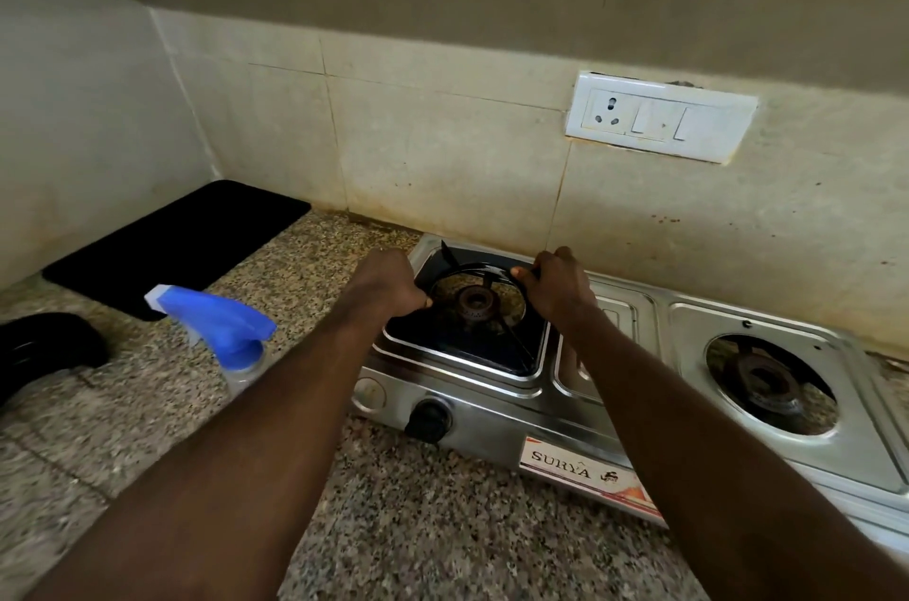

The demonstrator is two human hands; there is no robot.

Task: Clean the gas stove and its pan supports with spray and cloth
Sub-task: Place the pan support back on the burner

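Observation:
A steel two-burner gas stove (497, 428) stands on the granite counter against the tiled wall. Over its left burner (476, 303) sits a black pan support (467, 267). My left hand (388, 282) grips the support's left side. On the opposite side my right hand (556, 283) grips its right rim. The right burner (767, 379) is bare, with no support on it. A spray bottle with a blue trigger head (221, 322) stands left of the stove, partly behind my left forearm. No cloth is plainly in view.
A black mat (177, 246) lies in the back left corner of the counter. A dark round object (44, 349) sits at the left edge. A white socket and switch plate (659, 116) is on the wall above the stove. Speckled counter (442, 526) runs in front.

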